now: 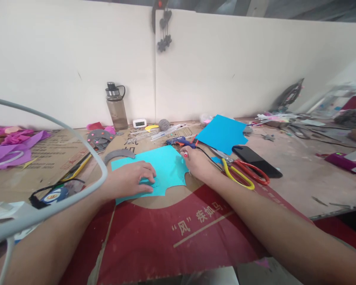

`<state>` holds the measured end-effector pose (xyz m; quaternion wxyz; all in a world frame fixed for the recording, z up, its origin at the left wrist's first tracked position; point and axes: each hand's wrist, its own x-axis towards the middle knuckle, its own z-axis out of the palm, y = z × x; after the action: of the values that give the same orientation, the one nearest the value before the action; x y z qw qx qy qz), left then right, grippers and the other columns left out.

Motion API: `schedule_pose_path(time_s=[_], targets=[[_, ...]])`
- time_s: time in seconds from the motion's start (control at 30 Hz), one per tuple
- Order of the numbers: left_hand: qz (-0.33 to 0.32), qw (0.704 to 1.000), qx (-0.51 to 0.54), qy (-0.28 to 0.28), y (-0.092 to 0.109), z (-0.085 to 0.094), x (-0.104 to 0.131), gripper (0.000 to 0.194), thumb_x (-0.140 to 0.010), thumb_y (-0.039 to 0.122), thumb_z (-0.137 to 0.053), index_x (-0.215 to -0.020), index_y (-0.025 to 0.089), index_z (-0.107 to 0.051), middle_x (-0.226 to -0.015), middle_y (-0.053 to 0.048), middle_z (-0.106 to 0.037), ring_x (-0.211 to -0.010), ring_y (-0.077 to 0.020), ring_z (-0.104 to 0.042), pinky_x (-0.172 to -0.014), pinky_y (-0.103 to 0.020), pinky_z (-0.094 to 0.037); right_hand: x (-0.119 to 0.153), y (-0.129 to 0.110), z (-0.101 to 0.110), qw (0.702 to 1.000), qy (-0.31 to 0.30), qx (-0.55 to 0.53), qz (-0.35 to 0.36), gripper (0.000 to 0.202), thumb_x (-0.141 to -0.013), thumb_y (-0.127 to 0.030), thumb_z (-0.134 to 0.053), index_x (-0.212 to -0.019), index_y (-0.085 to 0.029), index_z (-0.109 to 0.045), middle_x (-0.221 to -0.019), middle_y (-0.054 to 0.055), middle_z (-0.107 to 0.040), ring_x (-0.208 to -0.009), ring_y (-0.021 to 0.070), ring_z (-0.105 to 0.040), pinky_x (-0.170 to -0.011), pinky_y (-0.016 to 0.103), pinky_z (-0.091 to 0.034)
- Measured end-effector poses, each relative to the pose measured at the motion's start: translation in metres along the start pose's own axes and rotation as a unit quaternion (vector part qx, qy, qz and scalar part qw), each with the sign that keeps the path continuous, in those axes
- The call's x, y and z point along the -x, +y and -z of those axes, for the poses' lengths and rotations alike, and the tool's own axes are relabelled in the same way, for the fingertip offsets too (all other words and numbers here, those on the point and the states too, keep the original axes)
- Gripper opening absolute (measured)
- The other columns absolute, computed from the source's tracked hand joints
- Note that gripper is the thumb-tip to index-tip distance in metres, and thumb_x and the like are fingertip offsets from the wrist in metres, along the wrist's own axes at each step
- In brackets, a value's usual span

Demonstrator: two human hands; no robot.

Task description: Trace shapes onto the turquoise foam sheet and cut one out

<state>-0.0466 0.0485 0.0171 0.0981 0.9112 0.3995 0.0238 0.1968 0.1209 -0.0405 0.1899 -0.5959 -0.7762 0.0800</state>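
Observation:
My left hand [136, 178] lies on a light turquoise sheet [163, 158], its fingers apart and holding nothing. Curved notches run along the sheet's lower right edge. My right hand [197, 160] is closed at the sheet's right side around what looks like a pen [186, 154]; only its red and white end shows, and the tip is hidden. Just behind that hand lies a blue glue gun [182, 141]. Scissors [240, 172] with one yellow and one red handle rest to the right, near a darker blue sheet [222, 134].
Red-printed cardboard [154, 241] covers the table's front. A black phone [256, 161] lies to the right, and a bottle [116, 107] stands by the wall beside a small white timer [139, 123]. A pale cable-like tube [86, 146] arcs across the left foreground. Purple paper [14, 152] is piled far left.

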Motion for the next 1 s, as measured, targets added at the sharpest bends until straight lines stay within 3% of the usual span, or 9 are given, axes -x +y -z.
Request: schedule_pose_path(time_s=[0.23, 0.4, 0.57, 0.73, 1.0], targets=[[-0.008, 1.000, 0.004, -0.001, -0.001, 0.003, -0.001, 0.018, -0.082, 0.032, -0.063, -0.091, 0.018, -0.071, -0.111, -0.005, -0.065, -0.102, -0.0203, -0.059, -0.090, -0.028, -0.044, -0.011, 0.008, -0.005, 0.985, 0.034, -0.171, -0.021, 0.018, -0.086, -0.030, -0.048, -0.083, -0.018, -0.062, -0.076, 0.007, -0.066, -0.069, 0.0191, -0.060, -0.060, 0.027, -0.042], [-0.032, 0.999, 0.010, -0.012, -0.004, 0.005, 0.000, 0.014, -0.081, 0.029, -0.064, -0.088, 0.019, -0.072, -0.106, -0.004, -0.067, -0.097, -0.0185, -0.061, -0.085, -0.025, -0.044, -0.015, 0.010, -0.011, 0.946, 0.054, -0.314, -0.065, 0.024, -0.074, -0.032, -0.061, -0.091, -0.016, -0.059, -0.075, 0.005, -0.064, -0.062, 0.0162, -0.058, -0.054, 0.027, -0.044], [-0.021, 1.000, -0.005, -0.015, -0.002, 0.006, 0.000, 0.014, -0.083, 0.028, -0.062, -0.086, 0.019, -0.072, -0.104, -0.004, -0.067, -0.094, -0.0169, -0.062, -0.083, -0.023, -0.044, -0.010, 0.005, -0.006, 0.902, 0.064, -0.423, -0.058, 0.029, -0.066, -0.034, -0.064, -0.088, -0.018, -0.055, -0.075, 0.001, -0.063, -0.059, 0.0136, -0.056, -0.053, 0.026, -0.044], [-0.031, 0.999, -0.008, -0.020, 0.000, 0.007, -0.002, 0.022, -0.088, 0.032, -0.055, -0.091, 0.017, -0.072, -0.105, -0.006, -0.066, -0.097, -0.0182, -0.060, -0.085, -0.026, -0.045, -0.008, 0.012, 0.002, 0.889, 0.096, -0.441, -0.071, 0.027, -0.063, -0.032, -0.064, -0.083, -0.020, -0.052, -0.072, -0.001, -0.058, -0.059, 0.0126, -0.054, -0.054, 0.025, -0.042], [-0.044, 0.999, 0.005, -0.018, 0.002, 0.006, -0.003, 0.021, -0.087, 0.031, -0.057, -0.093, 0.016, -0.071, -0.105, -0.007, -0.066, -0.093, -0.0186, -0.061, -0.082, -0.026, -0.044, -0.005, 0.025, 0.007, 0.928, 0.103, -0.347, -0.093, 0.019, -0.067, -0.021, -0.061, -0.084, -0.018, -0.053, -0.069, 0.000, -0.056, -0.061, 0.0157, -0.053, -0.055, 0.027, -0.041]])
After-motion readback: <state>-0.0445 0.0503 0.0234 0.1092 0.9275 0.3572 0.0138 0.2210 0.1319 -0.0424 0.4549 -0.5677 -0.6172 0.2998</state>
